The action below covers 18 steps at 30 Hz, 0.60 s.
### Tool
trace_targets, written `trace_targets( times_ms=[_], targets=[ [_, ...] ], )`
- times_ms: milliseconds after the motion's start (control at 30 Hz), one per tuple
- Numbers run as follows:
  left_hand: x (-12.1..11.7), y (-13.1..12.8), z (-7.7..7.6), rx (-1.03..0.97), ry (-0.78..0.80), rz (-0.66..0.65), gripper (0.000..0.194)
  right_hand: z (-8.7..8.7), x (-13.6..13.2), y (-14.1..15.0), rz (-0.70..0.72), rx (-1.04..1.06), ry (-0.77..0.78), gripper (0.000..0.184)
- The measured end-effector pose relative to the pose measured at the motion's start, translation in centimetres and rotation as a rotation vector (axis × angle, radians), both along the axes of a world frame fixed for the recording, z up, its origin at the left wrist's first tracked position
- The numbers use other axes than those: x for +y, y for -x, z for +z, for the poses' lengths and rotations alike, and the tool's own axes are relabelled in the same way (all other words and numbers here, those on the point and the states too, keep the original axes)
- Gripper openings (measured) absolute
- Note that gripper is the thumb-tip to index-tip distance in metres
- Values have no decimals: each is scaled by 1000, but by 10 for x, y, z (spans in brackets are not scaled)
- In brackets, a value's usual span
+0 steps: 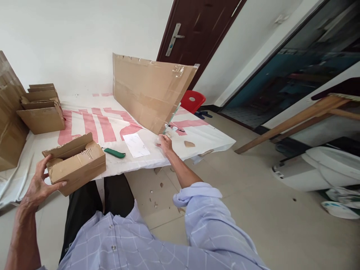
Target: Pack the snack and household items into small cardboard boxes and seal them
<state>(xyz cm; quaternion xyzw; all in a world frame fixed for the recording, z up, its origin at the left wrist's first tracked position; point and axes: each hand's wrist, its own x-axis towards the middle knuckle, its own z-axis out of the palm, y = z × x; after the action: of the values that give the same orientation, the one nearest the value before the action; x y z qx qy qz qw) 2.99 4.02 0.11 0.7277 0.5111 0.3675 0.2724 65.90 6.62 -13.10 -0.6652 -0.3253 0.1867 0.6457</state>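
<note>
My left hand [39, 183] grips the left end of a small cardboard box [80, 165], its thumb in front and its fingers behind. The box is tilted at the table's front edge, and its upper side is open with a torn flap. My right hand [165, 143] is closed in a pinch low over the table, by the bottom corner of a large cardboard sheet [149, 90]. What its fingers hold is too small to make out. Between the hands lie a green utility knife [114, 153] and a white sheet of paper [136, 145].
The table [213, 137] has a white cloth with red markings. Several opened cardboard boxes [45, 118] stand at the left beside a large carton [9, 131]. A cardboard scrap [189, 144] lies on the right. Behind are a red stool [192, 100] and a door [197, 30].
</note>
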Motion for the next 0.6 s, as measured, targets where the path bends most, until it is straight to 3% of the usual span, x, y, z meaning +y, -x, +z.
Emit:
trace_targets(
  times_ms=[267,600],
  targets=[
    [2,-2,4,3,0,-4,129,23,1,17,-8,338,-70,29],
    [1,-3,5,-3,20,-4,131,19,-6,22,-61,247,75,28]
  ],
)
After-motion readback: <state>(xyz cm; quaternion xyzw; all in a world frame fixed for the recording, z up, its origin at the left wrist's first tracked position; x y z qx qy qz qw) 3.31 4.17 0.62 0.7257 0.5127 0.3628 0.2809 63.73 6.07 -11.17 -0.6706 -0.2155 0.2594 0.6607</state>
